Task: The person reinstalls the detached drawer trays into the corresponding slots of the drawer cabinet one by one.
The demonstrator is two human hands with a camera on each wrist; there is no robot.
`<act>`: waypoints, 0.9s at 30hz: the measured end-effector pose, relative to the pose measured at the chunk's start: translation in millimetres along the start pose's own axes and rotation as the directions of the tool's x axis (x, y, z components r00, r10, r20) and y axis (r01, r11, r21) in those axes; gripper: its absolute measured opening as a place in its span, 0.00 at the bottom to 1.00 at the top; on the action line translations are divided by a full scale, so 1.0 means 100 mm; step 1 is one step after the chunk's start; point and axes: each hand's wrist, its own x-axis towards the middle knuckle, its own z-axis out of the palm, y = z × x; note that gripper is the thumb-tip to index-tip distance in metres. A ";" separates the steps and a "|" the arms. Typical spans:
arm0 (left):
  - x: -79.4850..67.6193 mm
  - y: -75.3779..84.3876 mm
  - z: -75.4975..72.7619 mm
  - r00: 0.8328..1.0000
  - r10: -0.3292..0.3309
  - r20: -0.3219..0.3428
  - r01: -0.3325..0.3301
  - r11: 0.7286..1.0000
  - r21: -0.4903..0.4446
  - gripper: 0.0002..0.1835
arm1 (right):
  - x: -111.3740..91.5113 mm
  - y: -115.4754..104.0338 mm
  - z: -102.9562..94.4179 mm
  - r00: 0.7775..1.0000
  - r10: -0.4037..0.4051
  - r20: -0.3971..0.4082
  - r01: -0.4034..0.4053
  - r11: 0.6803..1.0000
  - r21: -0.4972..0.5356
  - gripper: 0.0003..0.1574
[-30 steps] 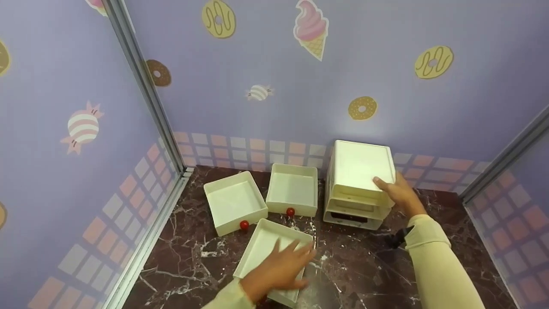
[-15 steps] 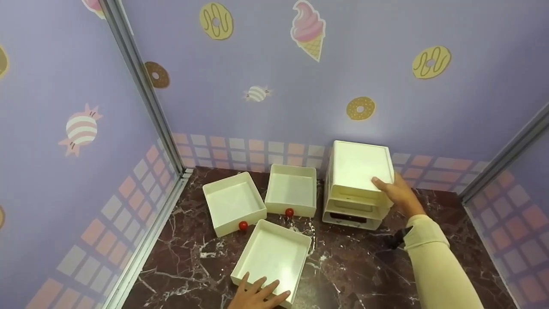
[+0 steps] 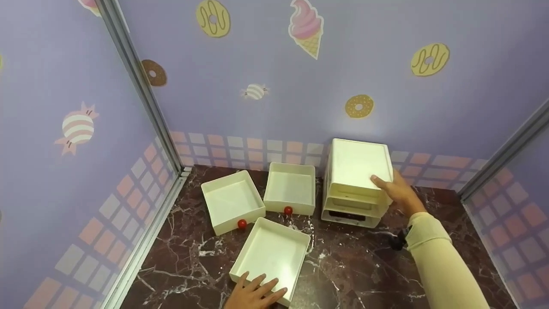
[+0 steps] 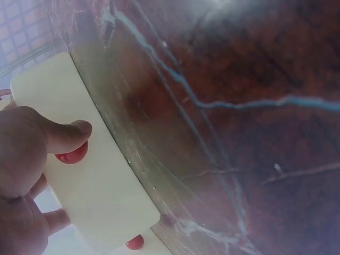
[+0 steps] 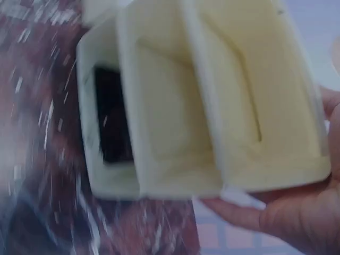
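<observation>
The near drawer [image 3: 274, 253] was a shallow cream tray, smooth, round-cornered, thin-rimmed. Left hand [image 3: 254, 297] gripped its front side near 6 o'clock, fingers over the rim, thumb on the round red knob [image 4: 73, 154]. Taking clock bearings from this drawer in the head view: left drawer [image 3: 233, 204] at 11, middle drawer [image 3: 291, 186] just past 12; could not tell whether their corners touched. Cabinet [image 3: 360, 161] stood between 1 and 2, flat glossy top, three slots, dark rectangle [image 5: 112, 117] in the lowest. Right hand [image 3: 399, 193] gripped its right side, thumb over the top. Dark, white-veined marbled surface [image 3: 351, 266] gave a gap between near drawer and cabinet, widening toward 3. Purple wall [image 3: 274, 64] rose just behind the cabinet.
</observation>
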 end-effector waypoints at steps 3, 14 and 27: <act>0.00 0.00 0.01 1.000 -0.001 -0.018 0.001 1.000 -0.007 0.31 | -0.04 -0.04 -0.02 0.999 0.022 0.025 -0.022 1.000 0.012 0.56; 0.03 0.02 -0.01 0.998 -0.004 -0.055 0.006 1.000 0.025 0.32 | 0.04 0.07 -0.05 0.997 -0.074 0.011 0.075 0.995 -0.067 0.55; 0.51 0.63 -0.07 0.999 -0.021 0.037 0.019 0.998 0.051 0.31 | 0.16 0.25 -0.08 1.000 -0.025 -0.005 0.024 0.993 -0.116 0.57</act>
